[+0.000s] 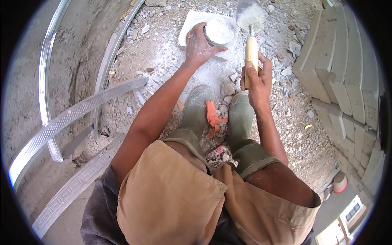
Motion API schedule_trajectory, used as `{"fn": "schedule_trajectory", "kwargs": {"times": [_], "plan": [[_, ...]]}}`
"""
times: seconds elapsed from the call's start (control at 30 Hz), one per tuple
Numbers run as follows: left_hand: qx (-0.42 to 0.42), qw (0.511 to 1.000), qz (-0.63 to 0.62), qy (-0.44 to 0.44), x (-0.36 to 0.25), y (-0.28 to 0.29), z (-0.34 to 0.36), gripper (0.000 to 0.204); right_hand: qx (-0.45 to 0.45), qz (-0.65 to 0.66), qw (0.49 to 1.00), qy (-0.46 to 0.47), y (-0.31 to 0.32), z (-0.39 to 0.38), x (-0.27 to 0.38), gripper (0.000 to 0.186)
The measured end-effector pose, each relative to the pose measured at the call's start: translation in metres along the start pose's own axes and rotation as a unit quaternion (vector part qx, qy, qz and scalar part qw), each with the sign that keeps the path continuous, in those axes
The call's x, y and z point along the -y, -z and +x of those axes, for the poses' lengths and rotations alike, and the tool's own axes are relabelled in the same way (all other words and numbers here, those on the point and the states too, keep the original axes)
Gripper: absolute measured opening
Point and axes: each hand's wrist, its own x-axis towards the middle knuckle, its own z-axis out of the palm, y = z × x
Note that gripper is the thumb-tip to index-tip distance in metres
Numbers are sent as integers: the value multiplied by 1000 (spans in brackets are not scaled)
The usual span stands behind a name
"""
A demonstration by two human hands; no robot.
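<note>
My left hand [198,47] curls round the side of a round cup [219,32], which is filled to the rim with pale grey powder or mix. Under the cup lies a white square slab [192,21], flat on the dusty ground. In my right hand [259,79] is a trowel [252,53], held by its wooden handle. The trowel's metal blade points away from me, beside the cup and to its right, with whitish material on it. Fingers and thumb wrap the lower part of the handle.
Stacked grey blocks [343,61] stand along the right. Bent-looking metal channels [77,107] lean by the rough wall [24,61] at the left. Between my green boots [195,110] lies an orange scrap [213,116]. Broken stones cover the ground. A white-and-red container [339,182] sits at the lower right.
</note>
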Motion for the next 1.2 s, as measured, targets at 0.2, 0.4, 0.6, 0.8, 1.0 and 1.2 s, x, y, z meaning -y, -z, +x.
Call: {"fn": "schedule_trajectory", "kwargs": {"times": [0.2, 0.4, 0.6, 0.8, 1.0, 1.2], "plan": [[24, 1000, 9, -9, -2, 3, 3, 130, 45, -34, 997, -44, 11, 4, 9, 43], [55, 998, -4, -40, 8, 18, 14, 122, 89, -101, 987, -94, 12, 6, 14, 44], [45, 998, 6, -40, 3, 17, 12, 116, 73, -58, 992, -82, 11, 4, 17, 42], [5, 999, 20, -44, 1, 10, 9, 114, -6, -19, 999, -32, -1, -1, 10, 38], [-9, 1000, -6, 18, -8, 2, 2, 115, 29, -31, 998, -38, 4, 5, 15, 38], [-47, 999, -3, -16, -3, 1, 1, 119, 62, 6, 992, -105, 11, 10, 21, 37]]}}
